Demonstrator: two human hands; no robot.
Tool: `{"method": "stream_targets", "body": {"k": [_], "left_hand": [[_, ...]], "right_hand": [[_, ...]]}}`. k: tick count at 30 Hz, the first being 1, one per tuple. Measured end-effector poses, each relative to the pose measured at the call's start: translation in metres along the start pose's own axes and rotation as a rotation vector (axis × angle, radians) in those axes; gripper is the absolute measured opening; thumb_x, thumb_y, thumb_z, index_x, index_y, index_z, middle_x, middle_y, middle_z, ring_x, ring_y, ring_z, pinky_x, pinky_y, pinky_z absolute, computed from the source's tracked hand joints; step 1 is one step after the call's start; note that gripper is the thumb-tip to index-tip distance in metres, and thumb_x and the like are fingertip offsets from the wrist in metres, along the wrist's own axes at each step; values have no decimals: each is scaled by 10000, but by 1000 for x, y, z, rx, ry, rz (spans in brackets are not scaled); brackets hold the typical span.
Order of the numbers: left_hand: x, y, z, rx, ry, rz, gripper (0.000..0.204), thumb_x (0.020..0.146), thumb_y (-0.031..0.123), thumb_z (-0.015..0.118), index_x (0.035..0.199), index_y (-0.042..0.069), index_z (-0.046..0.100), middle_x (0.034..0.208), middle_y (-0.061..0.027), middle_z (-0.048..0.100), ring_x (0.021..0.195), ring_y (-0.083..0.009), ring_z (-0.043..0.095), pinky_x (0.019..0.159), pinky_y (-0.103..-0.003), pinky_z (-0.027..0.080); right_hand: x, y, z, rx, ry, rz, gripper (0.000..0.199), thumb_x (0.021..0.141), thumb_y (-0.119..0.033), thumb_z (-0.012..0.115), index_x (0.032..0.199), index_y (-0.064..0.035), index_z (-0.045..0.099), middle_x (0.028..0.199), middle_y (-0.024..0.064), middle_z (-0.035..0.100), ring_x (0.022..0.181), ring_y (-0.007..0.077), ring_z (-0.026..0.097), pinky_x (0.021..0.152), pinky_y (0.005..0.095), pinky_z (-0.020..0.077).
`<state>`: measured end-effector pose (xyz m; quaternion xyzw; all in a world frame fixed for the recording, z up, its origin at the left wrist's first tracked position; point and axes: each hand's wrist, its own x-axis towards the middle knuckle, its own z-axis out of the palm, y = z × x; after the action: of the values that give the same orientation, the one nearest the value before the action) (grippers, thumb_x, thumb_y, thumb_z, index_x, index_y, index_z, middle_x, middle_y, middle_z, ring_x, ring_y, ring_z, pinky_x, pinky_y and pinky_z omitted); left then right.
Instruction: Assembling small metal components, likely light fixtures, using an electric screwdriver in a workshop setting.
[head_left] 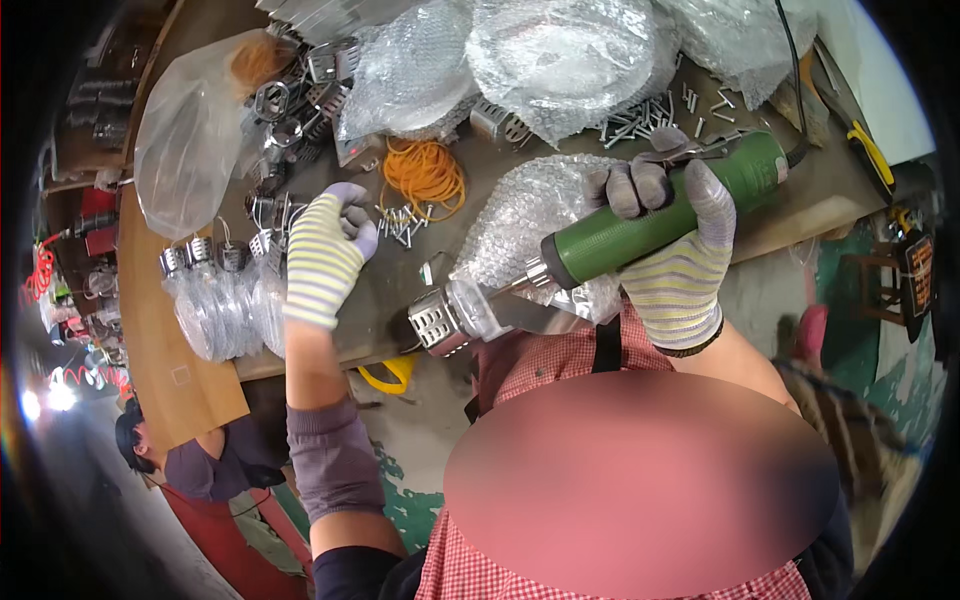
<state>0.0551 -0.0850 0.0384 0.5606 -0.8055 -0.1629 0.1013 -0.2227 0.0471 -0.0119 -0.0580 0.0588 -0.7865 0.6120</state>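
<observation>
The right hand (685, 275), in a striped glove, has its fingers wrapped firmly around a green power screwdriver (625, 240). Ahead of those fingers, toward the left hand (325, 255), the driver's bit points at a perforated metal part (438, 322) with clear wrap around its end; I cannot tell whether the tip touches it. The left hand, gloved likewise, has its fingers curled inward, and whether they pinch anything cannot be told. Just to the right of the left fingertips lies a small pile of screws (403, 224), with a tangle of orange bands (418, 180) just beyond. Below and left of those fingers sit wrapped metal-ended pieces (212, 310); farther past them is a heap of metal parts (300, 110). Beyond the right fingers, more screws (638, 122) lie scattered near a large bubble-wrapped bundle (560, 55)
</observation>
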Motion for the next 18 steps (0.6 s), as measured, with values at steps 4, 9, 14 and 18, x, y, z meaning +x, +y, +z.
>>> {"method": "stream_targets", "body": {"k": [4,9,14,18], "left_hand": [[-23,52,-5,-687,-146,-24,252,811,-81,619,1041,21,635,874,-12,612,786,-90,609,719,-231,510],[-30,88,-3,-423,-327,376,248,729,-33,686,966,36,709,902,-69,669,821,-178,648,769,-300,520],[-38,94,-8,-165,-372,500,201,697,8,695,894,34,723,891,-114,641,836,-282,648,761,-351,516],[-36,105,-9,-25,-426,556,187,695,58,712,878,17,712,899,-129,650,848,-320,644,755,-395,512]], "right_hand": [[0,-2,-3,-16,-11,-1,239,922,-286,633,1101,-152,547,740,-34,357,736,140,404,982,361,369],[-1,-3,2,-31,70,-5,277,903,-300,655,1113,-152,553,739,-27,367,727,150,410,963,362,391],[-2,-3,0,-39,124,16,291,902,-299,651,1136,-157,552,740,-24,376,730,155,418,958,367,405],[-1,-5,-2,-11,47,25,284,913,-291,638,1141,-147,548,745,-17,385,739,160,430,965,375,412]]}}
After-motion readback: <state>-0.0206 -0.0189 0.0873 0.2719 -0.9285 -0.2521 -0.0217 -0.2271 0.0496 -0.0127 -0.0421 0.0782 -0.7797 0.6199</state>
